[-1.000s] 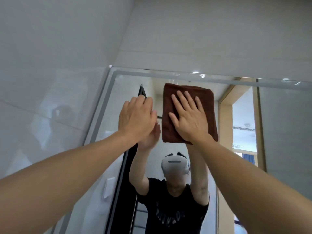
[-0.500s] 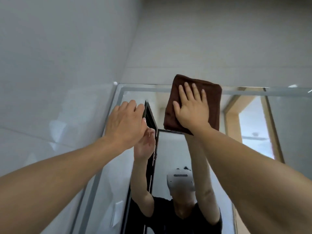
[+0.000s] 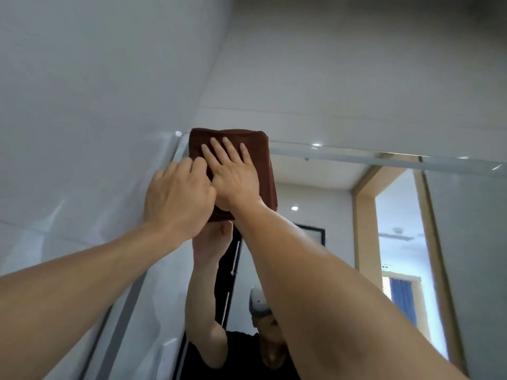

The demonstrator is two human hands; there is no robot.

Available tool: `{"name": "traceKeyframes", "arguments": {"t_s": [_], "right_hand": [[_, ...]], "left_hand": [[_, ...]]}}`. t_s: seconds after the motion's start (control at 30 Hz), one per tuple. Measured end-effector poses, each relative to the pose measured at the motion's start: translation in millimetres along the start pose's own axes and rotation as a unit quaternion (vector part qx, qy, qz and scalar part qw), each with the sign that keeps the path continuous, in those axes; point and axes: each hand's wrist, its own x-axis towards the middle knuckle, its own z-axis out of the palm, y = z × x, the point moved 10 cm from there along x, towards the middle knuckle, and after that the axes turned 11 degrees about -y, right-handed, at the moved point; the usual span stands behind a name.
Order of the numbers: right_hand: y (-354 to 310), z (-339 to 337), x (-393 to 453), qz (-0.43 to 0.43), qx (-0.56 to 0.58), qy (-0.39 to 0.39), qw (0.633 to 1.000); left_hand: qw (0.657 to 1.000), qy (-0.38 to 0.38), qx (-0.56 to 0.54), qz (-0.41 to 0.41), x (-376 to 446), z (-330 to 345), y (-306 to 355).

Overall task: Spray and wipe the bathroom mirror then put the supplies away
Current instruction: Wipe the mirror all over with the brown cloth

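A folded brown cloth point(image 3: 259, 152) lies flat against the top left corner of the bathroom mirror point(image 3: 315, 196), overlapping its upper frame. My right hand point(image 3: 236, 176) presses on the cloth with fingers spread and pointing up. My left hand point(image 3: 178, 200) is right beside it on the left, with bent fingers whose tips touch the cloth's left edge and my right hand. The lower part of the cloth is hidden behind both hands. No spray bottle is in view.
Glossy white tiled walls point(image 3: 82, 119) meet in a corner just left of the mirror. The mirror's metal frame point(image 3: 370, 157) runs along the top. The glass reflects a person with both arms raised and a wood-framed doorway point(image 3: 367, 215).
My right hand slid the cloth up and left into the mirror's top corner. My left hand moved up to join it and now touches the cloth's edge. The camera tilted upward.
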Motion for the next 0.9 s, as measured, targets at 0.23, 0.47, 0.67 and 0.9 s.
{"name": "traceKeyframes", "arguments": {"t_s": [0.23, 0.47, 0.67, 0.9], "right_hand": [[146, -11, -73, 0.073, 0.018, 0.037, 0.997], [332, -19, -191, 0.144, 0.001, 0.043, 0.989], [422, -25, -252, 0.167, -0.015, 0.038, 0.985], [522, -23, -333, 0.264, -0.002, 0.061, 0.963]], "left_hand": [[0.998, 0.007, -0.059, 0.023, -6, 9, 104], [0.989, -0.017, -0.034, 0.142, -25, 15, 263], [0.97, -0.035, -0.065, 0.233, -30, 11, 385], [0.961, -0.11, -0.089, 0.237, -19, 26, 432]]}}
